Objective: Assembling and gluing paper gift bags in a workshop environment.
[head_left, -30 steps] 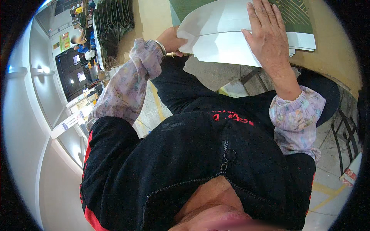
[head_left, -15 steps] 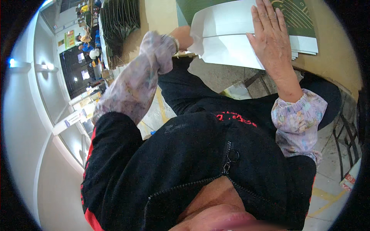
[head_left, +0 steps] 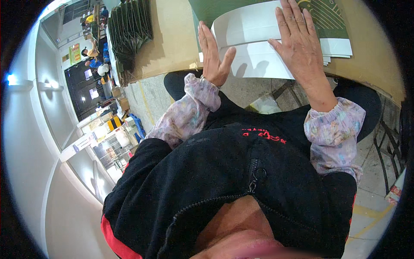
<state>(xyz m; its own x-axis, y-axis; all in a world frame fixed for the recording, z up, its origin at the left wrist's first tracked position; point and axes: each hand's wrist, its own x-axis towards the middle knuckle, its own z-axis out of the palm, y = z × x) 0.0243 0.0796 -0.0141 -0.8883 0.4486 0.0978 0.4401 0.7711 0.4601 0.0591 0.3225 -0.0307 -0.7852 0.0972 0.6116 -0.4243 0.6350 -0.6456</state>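
Note:
A stack of flat green paper sheets [head_left: 334, 21] with gold line patterns lies at the table's near edge. Its top piece has a white flap [head_left: 250, 26] turned up, with a crease across it and its lower edge overhanging the table. Pressed flat on the right part of the flap is my right hand [head_left: 297, 43], fingers stretched out. My left hand [head_left: 215, 56] is raised at the flap's left end, fingers straight and thumb apart, holding nothing. Whether its edge touches the paper I cannot tell. White edges of lower sheets show right of my right hand.
Folded dark green paper bags [head_left: 129, 30] stand in a row at the table's left. The tan tabletop [head_left: 172, 39] ends just in front of my knees. Metal legs [head_left: 384, 159] show at the lower right. Several people [head_left: 92, 52] are far off at the left, near boxes.
My left hand has come from the flap's left edge, partly behind the paper, to upright beside it with fingers spread. My right hand stays flat on the paper.

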